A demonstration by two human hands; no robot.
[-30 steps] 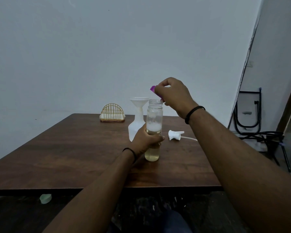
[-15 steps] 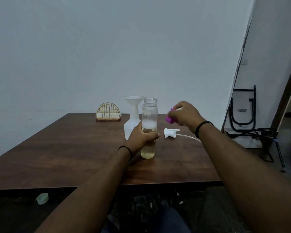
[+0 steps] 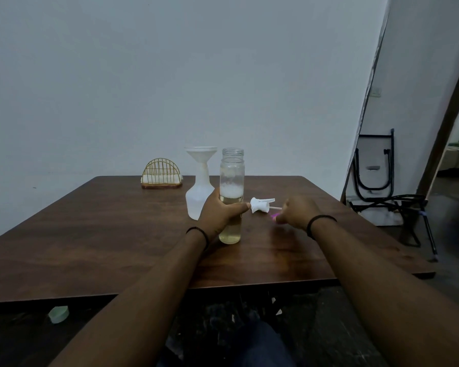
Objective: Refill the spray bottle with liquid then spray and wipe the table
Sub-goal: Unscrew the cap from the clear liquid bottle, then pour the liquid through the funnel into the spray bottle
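An uncapped clear jar (image 3: 231, 197), upright with its long axis vertical and pale yellowish liquid topped by foam inside, is seen near the middle of the dark wooden surface (image 3: 90, 229). It is gripped around its middle by the left hand (image 3: 221, 209), fingers wrapped from the left side. Just beside it on the far left, the white spray bottle (image 3: 199, 197) is stood upright with a white funnel (image 3: 201, 154) seated in its neck, so the mouth to be filled lies up and slightly left of the jar's rim. The left hand is plainly the nearer one to both. Just right of the jar, the white spray head (image 3: 261, 204) is laid on its side, its dip tube pointing right. A little nearer and to the right, the right hand (image 3: 297, 211) is lowered to the surface, clenched around a small purple cap (image 3: 274, 215). A gold wire holder (image 3: 161, 172) is set at the far edge. The pour into the funnel is judged to be next.
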